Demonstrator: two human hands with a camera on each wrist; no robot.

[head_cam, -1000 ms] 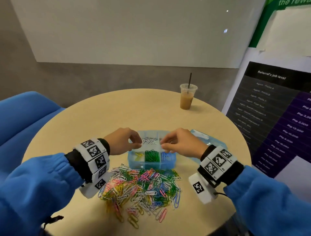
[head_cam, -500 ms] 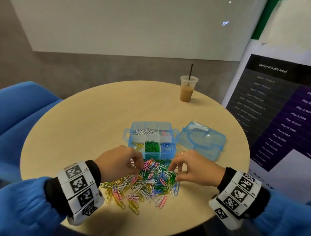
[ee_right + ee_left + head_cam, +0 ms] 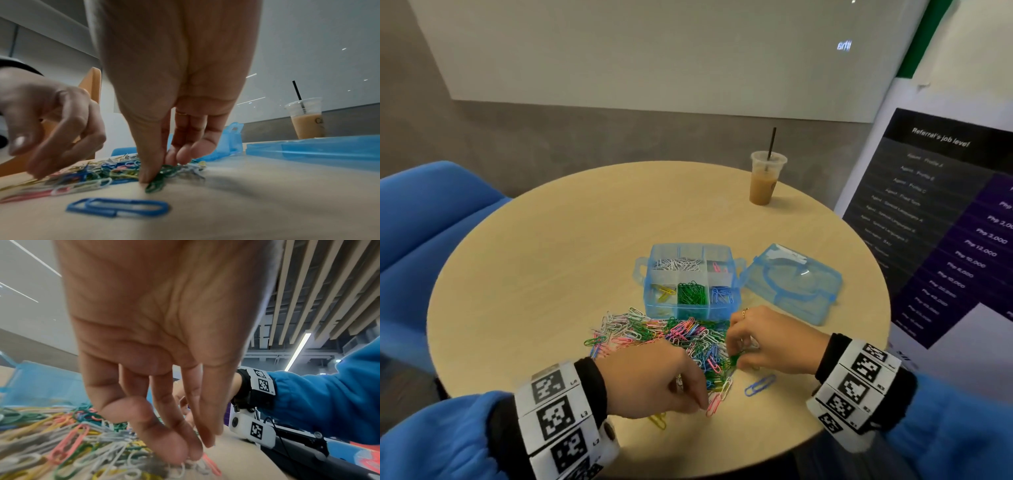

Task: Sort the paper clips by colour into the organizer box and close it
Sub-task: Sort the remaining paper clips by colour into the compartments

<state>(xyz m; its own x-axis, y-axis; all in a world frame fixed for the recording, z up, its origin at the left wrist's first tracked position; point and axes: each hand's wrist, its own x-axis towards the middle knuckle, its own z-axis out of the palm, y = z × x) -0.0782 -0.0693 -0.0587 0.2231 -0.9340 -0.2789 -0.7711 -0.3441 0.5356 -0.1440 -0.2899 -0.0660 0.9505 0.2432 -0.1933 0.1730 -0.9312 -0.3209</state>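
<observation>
A clear blue organizer box [image 3: 690,310] stands open on the round table, holding white, pink, yellow, green and blue clips in separate compartments. Its lid [image 3: 791,284] lies to the right. A mixed pile of paper clips [image 3: 654,334] lies in front of the box. At the pile's near edge my left hand [image 3: 700,404] pinches white clips [image 3: 185,467] between thumb and fingertip, beside a pink clip [image 3: 714,404]. At the pile's right side my right hand [image 3: 734,359] pinches a green clip [image 3: 155,185] against the table.
A lone blue clip [image 3: 760,385] lies near the right hand and a yellow one [image 3: 659,419] below the left. An iced coffee cup with a straw [image 3: 765,180] stands at the far right. A blue seat [image 3: 421,219] is at left and a poster stand [image 3: 945,222] at right.
Both hands have come back from over the box's far compartments to the pile. The left hand moved on to its near edge, and the right now pinches a green clip.
</observation>
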